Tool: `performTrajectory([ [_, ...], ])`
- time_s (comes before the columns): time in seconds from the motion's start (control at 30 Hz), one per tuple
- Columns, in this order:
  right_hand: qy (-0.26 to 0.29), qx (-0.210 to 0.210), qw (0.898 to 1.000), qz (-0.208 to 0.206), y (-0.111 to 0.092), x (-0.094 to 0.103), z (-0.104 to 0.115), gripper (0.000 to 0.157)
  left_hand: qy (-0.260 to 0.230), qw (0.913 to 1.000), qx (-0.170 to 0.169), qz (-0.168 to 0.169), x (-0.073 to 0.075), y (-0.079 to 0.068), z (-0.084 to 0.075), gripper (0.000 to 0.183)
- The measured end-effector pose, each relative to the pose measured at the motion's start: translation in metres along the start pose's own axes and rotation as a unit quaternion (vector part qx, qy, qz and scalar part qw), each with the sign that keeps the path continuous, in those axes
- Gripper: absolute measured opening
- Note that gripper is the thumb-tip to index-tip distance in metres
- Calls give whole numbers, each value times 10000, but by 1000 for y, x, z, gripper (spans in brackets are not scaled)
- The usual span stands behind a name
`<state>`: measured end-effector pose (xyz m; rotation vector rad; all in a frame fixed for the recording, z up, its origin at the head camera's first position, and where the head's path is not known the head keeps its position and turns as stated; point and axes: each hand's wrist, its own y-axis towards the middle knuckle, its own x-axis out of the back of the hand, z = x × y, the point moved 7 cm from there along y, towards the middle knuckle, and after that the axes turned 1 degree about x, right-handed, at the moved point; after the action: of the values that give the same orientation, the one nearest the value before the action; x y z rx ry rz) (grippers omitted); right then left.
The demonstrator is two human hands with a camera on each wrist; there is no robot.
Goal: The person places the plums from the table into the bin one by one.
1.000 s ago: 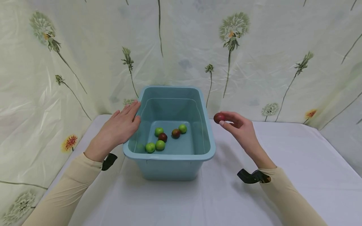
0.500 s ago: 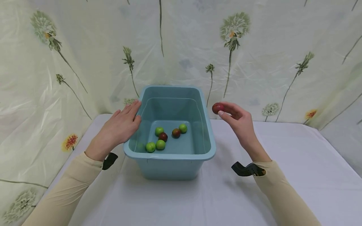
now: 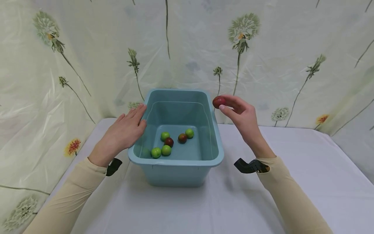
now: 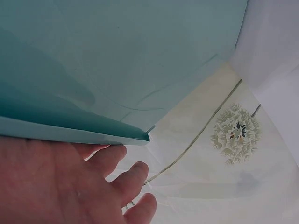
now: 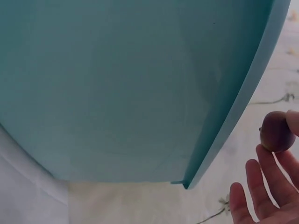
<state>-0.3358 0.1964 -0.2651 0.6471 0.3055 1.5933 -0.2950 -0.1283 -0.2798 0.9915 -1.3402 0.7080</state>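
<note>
My right hand [image 3: 242, 119] pinches a dark red, round fruit [image 3: 219, 102] between thumb and fingers, beside the right rim of a light blue plastic tub [image 3: 175, 163]. The right wrist view shows the same fruit [image 5: 276, 132], with a tiny dark nub on one side, just outside the tub wall. With fingers extended, my left hand [image 3: 121, 132] rests along the tub's left rim; in the left wrist view its fingers [image 4: 128, 183] show under the rim edge. On the tub floor lie several green fruits [image 3: 166, 150] and two dark red ones, one a dark red fruit [image 3: 182, 138] right of the middle.
The tub stands on a table with a white cloth [image 3: 187, 211]. Behind it hangs a pale sheet [image 3: 187, 42] printed with dandelions. A black strap device [image 3: 248, 166] is worn on the right wrist.
My right hand has moved up and to the left with the dark red fruit, from beside the tub to its right rim. The left hand and the fruits in the tub stay put.
</note>
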Motion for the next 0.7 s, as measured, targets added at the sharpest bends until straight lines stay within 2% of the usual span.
performTrajectory([
  [0.1,13,85,10000,48,5,-4,6,36,401,9986,-321,-131,2,-1,-4,39],
  [0.23,-42,156,9998,136,10,-8,12,37,615,9967,-481,-213,2,-2,-6,34],
  [0.33,-69,216,9995,215,15,-11,14,37,307,9992,-238,-129,1,-1,-3,44],
  [0.5,-149,262,9988,378,24,-16,18,38,26,10000,22,-22,-1,1,1,49],
  [0.7,-238,141,9958,873,28,-32,35,37,-468,9979,424,168,-4,3,7,54],
])
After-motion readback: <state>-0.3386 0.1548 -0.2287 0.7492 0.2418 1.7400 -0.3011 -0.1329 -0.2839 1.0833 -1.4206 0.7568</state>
